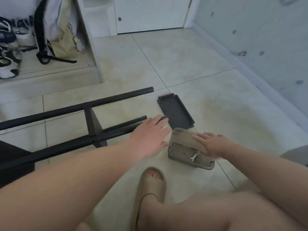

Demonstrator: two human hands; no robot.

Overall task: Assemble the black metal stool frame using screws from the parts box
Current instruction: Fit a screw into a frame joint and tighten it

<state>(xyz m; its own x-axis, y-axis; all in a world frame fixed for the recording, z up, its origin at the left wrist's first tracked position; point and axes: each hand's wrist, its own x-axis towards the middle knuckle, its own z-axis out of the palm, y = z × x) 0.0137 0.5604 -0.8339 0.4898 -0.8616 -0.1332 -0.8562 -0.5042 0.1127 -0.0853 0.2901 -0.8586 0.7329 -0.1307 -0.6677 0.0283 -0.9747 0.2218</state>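
Right hand (pixel 211 145) is resting flat-fingered on the clear parts box (pixel 180 148); left hand (pixel 150 137) is hovering spread just beside it, over the black stool frame's (pixel 66 110) tube end.

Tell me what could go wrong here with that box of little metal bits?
The right hand lies flat on the parts box, so the box might skid on the smooth tiles and scatter its screws and the small wrench. The sandal sits close beside the box and could knock it. The black frame lies on the floor by the left hand and may shift if bumped.
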